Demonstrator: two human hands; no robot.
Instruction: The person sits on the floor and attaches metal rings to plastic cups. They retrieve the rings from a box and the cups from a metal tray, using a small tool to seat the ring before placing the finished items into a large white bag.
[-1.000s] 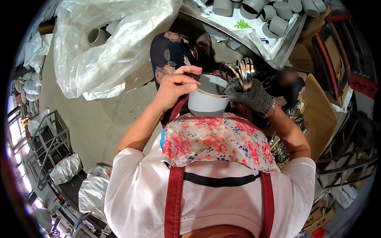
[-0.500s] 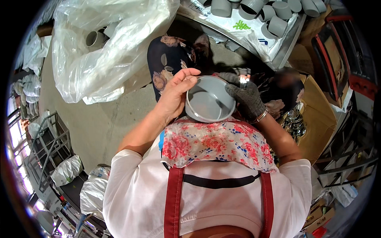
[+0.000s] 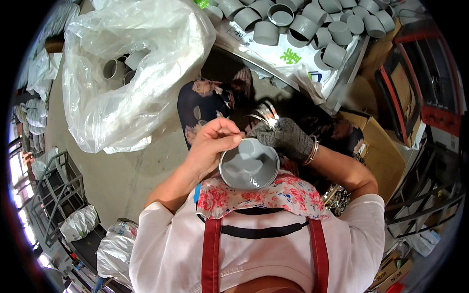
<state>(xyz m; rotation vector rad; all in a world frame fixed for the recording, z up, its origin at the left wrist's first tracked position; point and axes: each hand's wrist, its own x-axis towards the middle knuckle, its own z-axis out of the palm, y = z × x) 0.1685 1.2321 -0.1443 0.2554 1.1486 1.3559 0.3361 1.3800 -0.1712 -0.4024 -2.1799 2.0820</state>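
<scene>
Leftmost sits a clear bag (image 3: 171, 85); next, the left hand (image 3: 210, 146) pinches the far rim of a grey cup (image 3: 250, 166) over the lap. The right hand (image 3: 288, 139) (gloved) grips metal rings (image 3: 270, 116) and seemingly touches that rim; rightward stands a box (image 3: 389, 158).

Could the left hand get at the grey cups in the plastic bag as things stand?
Probably not straight away: the left hand holds a grey container, though the plastic bag gapes open around its grey cups.
</scene>
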